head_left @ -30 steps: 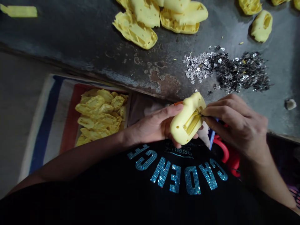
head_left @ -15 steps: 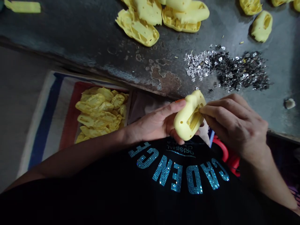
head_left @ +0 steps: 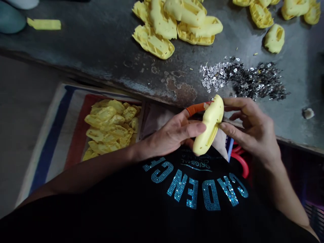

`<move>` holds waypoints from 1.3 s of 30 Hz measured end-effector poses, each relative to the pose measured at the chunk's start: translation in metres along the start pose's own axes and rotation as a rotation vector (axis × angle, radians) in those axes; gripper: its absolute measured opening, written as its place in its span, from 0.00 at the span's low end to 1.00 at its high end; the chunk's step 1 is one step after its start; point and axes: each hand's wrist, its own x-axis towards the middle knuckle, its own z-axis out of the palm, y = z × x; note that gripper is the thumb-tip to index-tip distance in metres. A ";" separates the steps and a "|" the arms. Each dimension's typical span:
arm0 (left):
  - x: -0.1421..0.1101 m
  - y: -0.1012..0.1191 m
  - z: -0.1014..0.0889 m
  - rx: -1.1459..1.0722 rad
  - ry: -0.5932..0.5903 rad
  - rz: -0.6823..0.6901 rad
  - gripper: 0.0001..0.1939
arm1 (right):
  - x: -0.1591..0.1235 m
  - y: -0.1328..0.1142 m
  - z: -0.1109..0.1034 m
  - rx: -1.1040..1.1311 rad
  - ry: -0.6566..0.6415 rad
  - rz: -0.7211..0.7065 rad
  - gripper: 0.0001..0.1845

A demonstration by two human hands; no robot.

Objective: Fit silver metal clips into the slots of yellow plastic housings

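My left hand (head_left: 174,133) grips a yellow plastic shell (head_left: 211,125) by its left side, the thumb lying across it. An orange finger cover (head_left: 197,108) wraps my left index finger. The shell is tilted up on edge, its long slot turned to the right. On that side is my right hand (head_left: 253,131), thumb tip at the slot and index finger at the shell's upper edge. Any small part under the right fingertips is hidden. Just beyond the shell, a heap of small metal clips (head_left: 249,79) lies on the dark worktable (head_left: 101,44).
More yellow shells (head_left: 154,40) are piled on the table's far side, with others (head_left: 274,38) at the upper right. Below the table edge at left, a striped sack (head_left: 55,111) lies by a heap of shells (head_left: 108,125). A whitish lump (head_left: 308,113) sits at right.
The shell has been turned more onto its edge in my left hand. My right fingers have gone from a pinch at the slot to spread around the shell's right side. The view has shifted slightly.
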 end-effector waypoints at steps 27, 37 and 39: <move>-0.066 -0.008 -0.086 0.163 0.441 0.563 0.30 | 0.110 -0.046 0.107 -0.013 -0.068 -0.436 0.26; -0.086 0.006 -0.095 0.339 0.629 0.736 0.37 | 0.146 -0.035 0.133 0.072 -0.221 -0.514 0.27; -0.089 0.016 -0.093 0.679 0.738 0.794 0.44 | 0.168 -0.009 0.117 -0.097 -0.233 -0.507 0.31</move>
